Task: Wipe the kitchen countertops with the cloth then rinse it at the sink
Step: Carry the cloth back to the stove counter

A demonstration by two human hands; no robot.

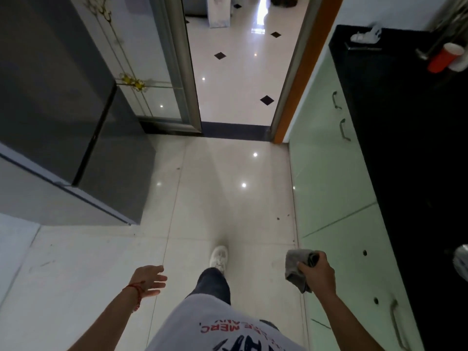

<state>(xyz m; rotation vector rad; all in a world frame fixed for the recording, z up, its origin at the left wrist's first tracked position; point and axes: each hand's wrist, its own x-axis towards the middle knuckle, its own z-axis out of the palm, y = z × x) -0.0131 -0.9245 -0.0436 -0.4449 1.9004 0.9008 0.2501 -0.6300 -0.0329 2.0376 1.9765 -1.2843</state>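
Note:
A crumpled grey cloth [296,267] hangs from my right hand [319,273], which is shut on it low at the right, just in front of the cabinet fronts. The black countertop [410,153] runs along the right side, above pale green cabinet doors [326,173]. My left hand [149,281] is held out over the floor at the lower left, fingers spread, holding nothing; a red thread circles its wrist. No sink shows in this view.
A grey fridge [58,110] stands at the left. An open doorway [235,79] lies straight ahead with a dark threshold. A red cup [443,58] and a white object [366,35] sit at the counter's far end. A shiny object [462,262] is at the right edge.

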